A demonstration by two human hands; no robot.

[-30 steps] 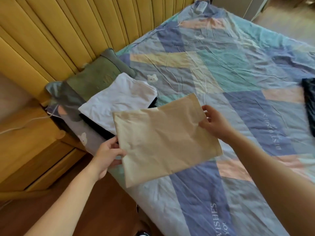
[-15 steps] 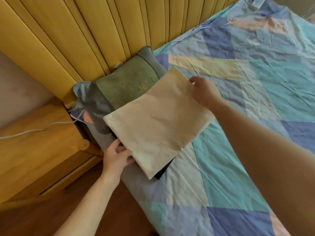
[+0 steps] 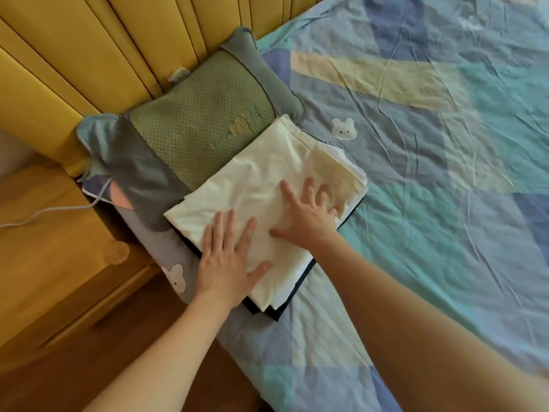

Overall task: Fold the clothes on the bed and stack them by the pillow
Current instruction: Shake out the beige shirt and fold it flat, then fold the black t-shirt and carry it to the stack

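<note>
pressing cream garment (image 3: 261, 179) flat, left hand (image 3: 225, 260), right hand (image 3: 309, 215).

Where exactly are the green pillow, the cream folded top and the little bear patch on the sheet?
green pillow (image 3: 202, 120): head view, middle of its textured panel.
cream folded top (image 3: 267, 173): head view, bare upper surface.
bear patch (image 3: 343, 129): head view, its white face.

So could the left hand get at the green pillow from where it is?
Probably yes: the left hand lies flat on the cream garment, and the pillow sits just beyond the stack with nothing covering it.
</note>
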